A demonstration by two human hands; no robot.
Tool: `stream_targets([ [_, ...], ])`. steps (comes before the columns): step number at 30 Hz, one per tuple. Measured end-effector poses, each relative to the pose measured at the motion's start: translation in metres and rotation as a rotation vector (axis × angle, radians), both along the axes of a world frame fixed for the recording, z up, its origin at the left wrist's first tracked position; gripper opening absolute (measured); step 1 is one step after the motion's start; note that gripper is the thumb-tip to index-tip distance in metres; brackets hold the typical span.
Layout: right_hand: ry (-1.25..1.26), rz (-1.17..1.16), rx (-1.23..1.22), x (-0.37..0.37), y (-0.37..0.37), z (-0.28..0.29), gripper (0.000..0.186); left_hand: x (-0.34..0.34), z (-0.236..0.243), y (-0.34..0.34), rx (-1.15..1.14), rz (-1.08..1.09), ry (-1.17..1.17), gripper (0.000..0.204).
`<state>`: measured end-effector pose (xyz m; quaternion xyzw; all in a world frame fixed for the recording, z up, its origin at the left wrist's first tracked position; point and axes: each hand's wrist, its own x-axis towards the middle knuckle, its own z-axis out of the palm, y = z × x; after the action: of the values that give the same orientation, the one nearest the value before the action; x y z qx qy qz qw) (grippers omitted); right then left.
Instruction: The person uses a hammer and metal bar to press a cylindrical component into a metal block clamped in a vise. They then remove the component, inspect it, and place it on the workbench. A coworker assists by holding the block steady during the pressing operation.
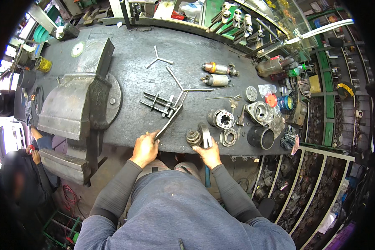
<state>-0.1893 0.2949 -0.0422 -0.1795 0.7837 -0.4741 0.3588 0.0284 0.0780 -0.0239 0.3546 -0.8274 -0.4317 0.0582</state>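
My left hand (146,148) is closed on a flat metal bar (169,121) that slants up and right over the bench edge, below a small black puller-like tool (158,103). At the front edge my right hand (206,152) grips a hammer (205,132), its curved metal head upward and its blue handle hanging below. A toothed gear part (193,137) sits just left of that hand. To the right lie a hollow cylindrical housing (220,118), a round flange (229,137) and a black metal sleeve (260,138). Two Y-shaped wrenches (183,90) and two motor armatures (216,80) lie farther back.
A large steel vice (64,108) fills the bench's left. Another person (21,179) is at the lower left, beside the bench. Cans, bottles and parts crowd its right end (285,102). Racks of parts (304,187) stand on the right; shafts (233,23) fill the back shelf.
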Motion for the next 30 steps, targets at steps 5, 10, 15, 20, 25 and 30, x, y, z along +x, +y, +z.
stream_targets([
  [5, 0.093, -0.024, 0.077, 0.008, -0.009, 0.004, 0.049, -0.011, 0.019, -0.008, 0.050, -0.077, 0.146, 0.041],
  [10, 0.064, -0.096, 0.041, 0.013, -0.013, -0.001, 0.046, -0.033, 0.030, -0.015, 0.013, -0.204, 0.160, 0.043],
  [15, 0.080, -0.126, 0.016, 0.011, -0.026, -0.010, 0.043, -0.049, 0.029, -0.016, 0.006, -0.262, 0.076, 0.039],
  [20, 0.119, -0.144, 0.003, 0.012, -0.024, -0.022, 0.053, -0.062, 0.028, -0.016, -0.018, -0.305, 0.016, 0.040],
  [25, 0.120, -0.102, 0.054, 0.010, -0.025, -0.011, 0.048, -0.067, 0.022, -0.018, -0.005, -0.340, 0.029, 0.041],
  [30, 0.122, -0.086, 0.030, 0.007, -0.022, -0.021, 0.052, -0.068, 0.025, -0.014, -0.004, -0.332, 0.022, 0.041],
])
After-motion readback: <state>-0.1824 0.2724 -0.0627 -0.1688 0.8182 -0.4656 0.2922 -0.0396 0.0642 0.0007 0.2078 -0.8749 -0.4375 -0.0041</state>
